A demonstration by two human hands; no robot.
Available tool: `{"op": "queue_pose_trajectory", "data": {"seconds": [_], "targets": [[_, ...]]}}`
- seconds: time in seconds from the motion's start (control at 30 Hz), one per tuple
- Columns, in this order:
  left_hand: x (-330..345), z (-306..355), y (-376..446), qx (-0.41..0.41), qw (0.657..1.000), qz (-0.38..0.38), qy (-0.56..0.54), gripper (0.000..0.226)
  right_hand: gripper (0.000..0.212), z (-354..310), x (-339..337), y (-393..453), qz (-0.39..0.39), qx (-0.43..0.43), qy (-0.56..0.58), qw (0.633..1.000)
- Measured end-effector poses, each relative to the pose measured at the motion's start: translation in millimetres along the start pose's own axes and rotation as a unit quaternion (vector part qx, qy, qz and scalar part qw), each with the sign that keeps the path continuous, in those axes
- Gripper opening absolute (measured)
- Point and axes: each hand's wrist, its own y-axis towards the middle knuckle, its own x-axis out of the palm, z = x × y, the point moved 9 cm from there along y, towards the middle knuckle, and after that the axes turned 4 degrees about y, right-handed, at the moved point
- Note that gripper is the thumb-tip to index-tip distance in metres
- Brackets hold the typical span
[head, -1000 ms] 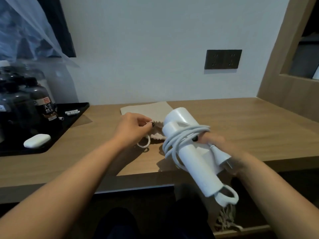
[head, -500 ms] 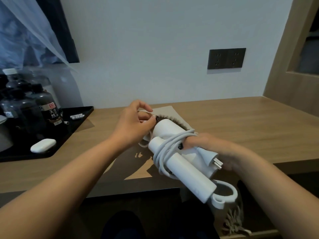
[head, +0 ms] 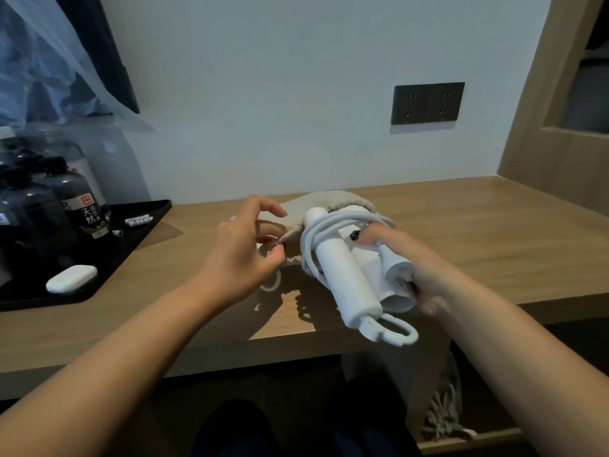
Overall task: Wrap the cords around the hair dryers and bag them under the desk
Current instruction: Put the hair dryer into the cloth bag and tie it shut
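A white hair dryer (head: pixel 346 278) with its white cord (head: pixel 316 235) coiled round the body lies tilted over the wooden desk (head: pixel 494 239). Its head end is inside the mouth of a beige cloth bag (head: pixel 329 201). My right hand (head: pixel 412 265) grips the dryer together with the plug (head: pixel 393 268). My left hand (head: pixel 244 255) pinches the bag's rim at the left of the opening. A white hanging loop (head: pixel 393 331) sticks out at the handle's near end.
A black tray (head: pixel 141 225) at the left holds dark bottles (head: pixel 82 206) and a small white case (head: pixel 71 283). A dark wall socket (head: pixel 428 102) sits above the desk. Under the desk at the right a fringed beige cloth (head: pixel 441 413) hangs by a wooden shelf.
The dryer's head has moved forward from outside the bag into its mouth. My left hand has pulled the bag's rim open and up around it.
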Motion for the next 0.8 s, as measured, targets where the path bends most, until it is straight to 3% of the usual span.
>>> {"op": "queue_pose_trajectory", "data": {"seconds": [0.13, 0.3, 0.4, 0.53, 0.63, 0.8], "targets": [[2, -3, -7, -0.026, 0.999, 0.016, -0.031, 0.046, 0.036, 4, -5, 10, 0.024, -0.007, 0.009, 1.0], [-9, -3, -5, -0.062, 0.987, 0.093, -0.116, 0.042, 0.031, 5, -20, 14, 0.077, -0.006, -0.066, 0.995], [-7, 12, -1, -0.024, 0.99, 0.095, -0.1, 0.04, 0.047, 12, -23, 19, 0.096, 0.014, -0.072, 0.993], [-4, 24, -3, 0.032, 0.994, 0.092, -0.045, 0.042, 0.067, 21, -22, 25, 0.086, 0.03, 0.003, 0.996], [-2, 22, -9, 0.061, 0.993, 0.096, -0.006, 0.044, 0.068, 25, -22, 30, 0.078, 0.028, 0.046, 0.996], [10, -4, -10, -0.061, 0.996, 0.063, -0.019, 0.051, 0.052, 26, -18, 34, 0.065, 0.018, 0.085, 0.994]]}}
